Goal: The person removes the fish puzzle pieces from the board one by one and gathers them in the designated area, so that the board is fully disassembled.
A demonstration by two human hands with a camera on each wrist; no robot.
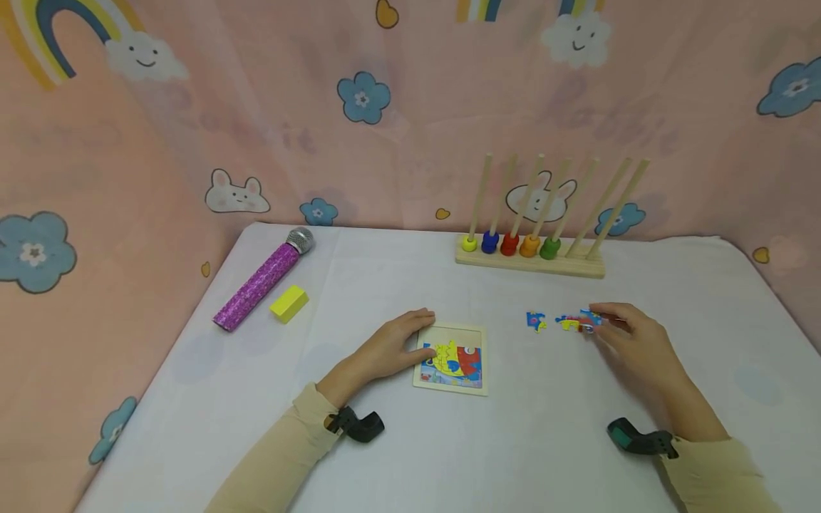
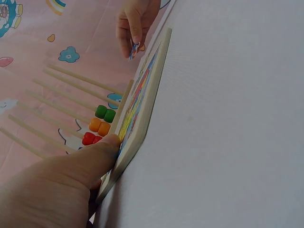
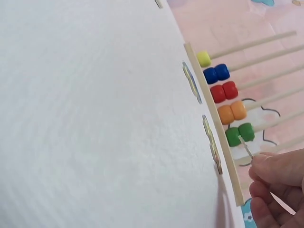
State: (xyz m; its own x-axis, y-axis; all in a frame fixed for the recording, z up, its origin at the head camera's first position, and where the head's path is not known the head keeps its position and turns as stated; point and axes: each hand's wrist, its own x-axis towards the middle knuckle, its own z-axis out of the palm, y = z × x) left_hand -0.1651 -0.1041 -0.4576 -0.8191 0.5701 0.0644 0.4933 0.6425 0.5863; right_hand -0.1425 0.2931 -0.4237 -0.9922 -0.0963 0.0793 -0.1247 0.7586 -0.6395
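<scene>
My left hand (image 1: pixel 391 345) grips the left side of a small wooden jigsaw puzzle board (image 1: pixel 482 363), thumb over its face. The board is partly filled with yellow, red and blue pieces; its upper part is bare wood. To the right, my right hand (image 1: pixel 638 345) pinches a jigsaw piece (image 3: pixel 245 146) between thumb and fingertips, just above the table. One loose piece (image 1: pixel 535 321) lies between the board and that hand. Another yellow and red piece (image 3: pixel 212 144) lies right by the fingertips, partly overlapped by the held piece in the head view.
Behind stands a wooden bead rack (image 1: pixel 529 266) with upright pegs and coloured beads. At the table's left lie a glittery purple microphone (image 1: pixel 256 286) and a yellow block (image 1: pixel 289 304). A white cloth covers the table (image 1: pixel 385 456), and a pink patterned curtain (image 1: pixel 423 149) hangs behind it.
</scene>
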